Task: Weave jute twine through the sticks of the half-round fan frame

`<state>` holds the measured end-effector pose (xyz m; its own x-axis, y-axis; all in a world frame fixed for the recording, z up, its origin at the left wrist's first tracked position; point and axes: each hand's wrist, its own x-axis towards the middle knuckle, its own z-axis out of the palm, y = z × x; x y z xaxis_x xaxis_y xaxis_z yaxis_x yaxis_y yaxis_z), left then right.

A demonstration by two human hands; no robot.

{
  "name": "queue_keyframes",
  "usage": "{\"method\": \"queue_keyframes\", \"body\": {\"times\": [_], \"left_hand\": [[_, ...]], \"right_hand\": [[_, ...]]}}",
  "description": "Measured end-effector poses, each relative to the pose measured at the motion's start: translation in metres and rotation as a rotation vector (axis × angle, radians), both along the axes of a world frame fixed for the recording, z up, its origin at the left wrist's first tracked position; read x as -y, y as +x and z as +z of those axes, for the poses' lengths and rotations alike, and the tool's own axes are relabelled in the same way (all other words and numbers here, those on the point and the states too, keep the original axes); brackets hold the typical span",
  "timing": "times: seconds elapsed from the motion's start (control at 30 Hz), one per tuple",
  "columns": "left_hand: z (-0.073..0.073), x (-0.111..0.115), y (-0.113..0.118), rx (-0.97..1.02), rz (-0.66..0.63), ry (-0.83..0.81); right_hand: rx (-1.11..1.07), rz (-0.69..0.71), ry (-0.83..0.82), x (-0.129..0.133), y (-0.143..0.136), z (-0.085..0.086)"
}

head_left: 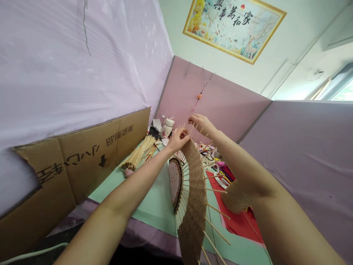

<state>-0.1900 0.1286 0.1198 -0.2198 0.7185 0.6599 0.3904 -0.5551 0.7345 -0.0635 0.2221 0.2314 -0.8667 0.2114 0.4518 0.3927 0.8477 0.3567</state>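
A half-woven basket [193, 173] stands on its side before me. A band of brown twine runs between thin wooden sticks that fan out from a pink spotted base [174, 180]; their bare ends point right. At the band's far top edge, my left hand [178, 140] pinches the weave, thumb and fingers closed on it. My right hand [201, 122] is just beyond, fingers curled together by the stick tips; whatever lies between them is too small to make out. Under my right forearm sits a roll of brown twine [235, 199].
A bundle of wooden sticks [141, 150] lies at the left beside a cardboard sheet [91, 154]. A white jar [167, 128] stands at the back. Red cloth [239, 224] and colourful cords [224, 171] lie at the right. Partition walls [215, 95] enclose the green-topped table [154, 209].
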Motion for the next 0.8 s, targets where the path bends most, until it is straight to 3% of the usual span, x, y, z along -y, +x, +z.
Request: {"method": "queue_keyframes", "body": {"times": [0.23,0.53,0.67,0.8], "left_hand": [[0.006,-0.003,0.005,-0.026,-0.057,-0.005],[0.006,-0.008,0.016,-0.013,-0.090,0.004],[0.006,-0.009,0.018,-0.008,-0.090,-0.010],[0.002,-0.011,0.018,0.007,-0.092,-0.010]], "right_hand": [[-0.006,0.034,-0.116,-0.005,0.003,0.010],[-0.172,-0.112,-0.612,-0.012,0.002,0.022],[-0.228,-0.134,-0.748,-0.018,0.005,0.009],[-0.330,-0.141,-0.747,-0.020,0.004,-0.025]]}}
